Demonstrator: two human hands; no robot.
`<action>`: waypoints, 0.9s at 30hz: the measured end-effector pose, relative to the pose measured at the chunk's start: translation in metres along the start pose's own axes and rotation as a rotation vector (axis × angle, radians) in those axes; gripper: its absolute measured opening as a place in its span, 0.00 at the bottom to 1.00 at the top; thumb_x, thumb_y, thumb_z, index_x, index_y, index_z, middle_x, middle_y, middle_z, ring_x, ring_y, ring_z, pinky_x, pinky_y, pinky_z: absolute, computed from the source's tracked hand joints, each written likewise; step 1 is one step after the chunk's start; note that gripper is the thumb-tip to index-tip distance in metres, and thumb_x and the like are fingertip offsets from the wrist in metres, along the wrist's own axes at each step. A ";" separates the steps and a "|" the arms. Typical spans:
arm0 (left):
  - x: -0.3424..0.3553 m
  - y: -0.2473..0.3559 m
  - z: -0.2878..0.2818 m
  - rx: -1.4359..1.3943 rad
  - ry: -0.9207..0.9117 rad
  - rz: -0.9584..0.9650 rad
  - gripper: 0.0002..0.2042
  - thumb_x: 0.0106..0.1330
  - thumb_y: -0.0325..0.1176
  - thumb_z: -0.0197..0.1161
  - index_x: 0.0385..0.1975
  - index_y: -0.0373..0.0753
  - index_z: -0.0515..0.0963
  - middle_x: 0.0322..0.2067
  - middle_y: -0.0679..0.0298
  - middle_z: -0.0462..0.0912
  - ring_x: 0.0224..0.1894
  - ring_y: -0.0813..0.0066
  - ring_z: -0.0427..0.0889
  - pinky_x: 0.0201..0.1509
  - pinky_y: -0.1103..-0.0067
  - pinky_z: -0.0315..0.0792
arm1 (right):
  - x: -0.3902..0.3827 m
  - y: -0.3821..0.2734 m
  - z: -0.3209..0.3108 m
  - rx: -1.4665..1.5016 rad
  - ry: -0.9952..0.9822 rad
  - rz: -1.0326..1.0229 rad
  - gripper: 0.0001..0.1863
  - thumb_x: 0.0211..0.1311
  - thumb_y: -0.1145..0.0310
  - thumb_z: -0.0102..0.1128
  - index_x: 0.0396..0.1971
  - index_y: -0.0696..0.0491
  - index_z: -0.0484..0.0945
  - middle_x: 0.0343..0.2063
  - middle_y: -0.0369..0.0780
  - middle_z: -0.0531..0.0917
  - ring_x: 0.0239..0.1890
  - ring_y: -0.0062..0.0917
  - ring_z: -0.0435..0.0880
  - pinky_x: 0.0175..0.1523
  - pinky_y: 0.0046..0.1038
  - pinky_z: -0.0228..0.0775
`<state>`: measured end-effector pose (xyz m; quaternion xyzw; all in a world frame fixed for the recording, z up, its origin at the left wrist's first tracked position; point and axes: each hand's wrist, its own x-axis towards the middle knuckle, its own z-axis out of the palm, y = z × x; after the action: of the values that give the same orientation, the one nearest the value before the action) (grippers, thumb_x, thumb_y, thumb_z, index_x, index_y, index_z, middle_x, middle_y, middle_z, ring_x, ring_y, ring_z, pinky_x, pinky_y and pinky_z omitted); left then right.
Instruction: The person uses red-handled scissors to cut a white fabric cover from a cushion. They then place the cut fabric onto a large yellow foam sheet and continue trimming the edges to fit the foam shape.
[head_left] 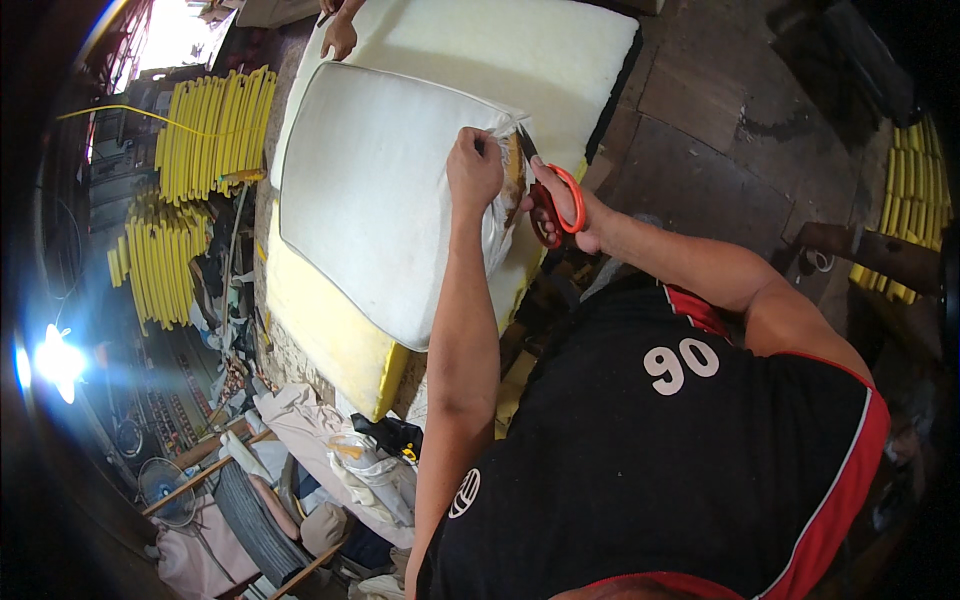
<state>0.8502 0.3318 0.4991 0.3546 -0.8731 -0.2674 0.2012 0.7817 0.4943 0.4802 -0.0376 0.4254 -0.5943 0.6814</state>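
Note:
A white covered cushion [370,200] with piped edges lies on pale foam slabs [572,70]. At its right edge the fabric is open and gathered, showing a tan, yellowish filling [512,170]. My left hand [474,170] is closed on the white fabric near that edge. My right hand [575,222] holds orange-handled scissors [568,195], their dark blades at the cushion's corner beside the gathered fabric.
A co-worker's hand [338,35] is at the cushion's far left end. Stacked yellow strips [210,135] stand at the left and more [910,190] at the right. Fabric piles [290,420] and a fan [165,490] are at lower left; a lit bulb [60,362] is at left.

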 end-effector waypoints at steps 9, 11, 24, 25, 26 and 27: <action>0.000 -0.002 0.002 0.027 0.015 0.040 0.07 0.64 0.31 0.59 0.32 0.33 0.74 0.29 0.49 0.81 0.34 0.48 0.81 0.41 0.62 0.74 | 0.003 -0.003 0.000 -0.047 0.017 -0.008 0.43 0.59 0.23 0.45 0.30 0.57 0.74 0.10 0.33 0.64 0.12 0.21 0.64 0.19 0.26 0.57; -0.001 -0.002 0.002 0.019 0.025 0.029 0.07 0.63 0.31 0.59 0.32 0.33 0.74 0.29 0.49 0.81 0.34 0.48 0.81 0.41 0.62 0.74 | 0.007 -0.004 -0.002 -0.040 0.016 0.004 0.43 0.58 0.23 0.46 0.30 0.57 0.74 0.10 0.33 0.64 0.12 0.20 0.63 0.19 0.26 0.56; -0.001 -0.001 0.002 0.021 0.062 0.013 0.07 0.62 0.31 0.59 0.31 0.34 0.74 0.27 0.49 0.81 0.33 0.47 0.80 0.39 0.61 0.73 | 0.006 -0.001 -0.004 -0.116 0.096 -0.021 0.41 0.58 0.25 0.49 0.29 0.56 0.74 0.09 0.33 0.65 0.10 0.20 0.63 0.17 0.25 0.53; -0.001 -0.001 0.002 0.024 0.060 0.024 0.07 0.62 0.31 0.59 0.31 0.34 0.74 0.27 0.49 0.81 0.33 0.46 0.80 0.39 0.60 0.73 | 0.005 -0.002 -0.003 -0.129 0.087 -0.028 0.41 0.58 0.25 0.48 0.29 0.56 0.74 0.09 0.33 0.65 0.10 0.20 0.63 0.17 0.25 0.53; -0.001 -0.001 0.002 0.027 0.067 0.038 0.07 0.62 0.31 0.59 0.31 0.34 0.74 0.27 0.49 0.81 0.33 0.46 0.80 0.38 0.60 0.73 | 0.004 -0.003 -0.003 -0.144 0.081 -0.036 0.41 0.59 0.25 0.48 0.29 0.56 0.74 0.09 0.33 0.65 0.10 0.21 0.63 0.17 0.26 0.53; -0.001 -0.002 0.002 0.032 0.070 0.040 0.07 0.62 0.31 0.60 0.31 0.34 0.74 0.26 0.49 0.81 0.32 0.46 0.80 0.38 0.60 0.73 | 0.003 -0.004 -0.002 -0.148 0.090 -0.026 0.41 0.58 0.24 0.48 0.29 0.56 0.74 0.09 0.33 0.65 0.10 0.21 0.63 0.17 0.25 0.53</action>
<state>0.8506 0.3323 0.4965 0.3493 -0.8766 -0.2369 0.2311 0.7772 0.4912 0.4794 -0.0667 0.4979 -0.5712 0.6491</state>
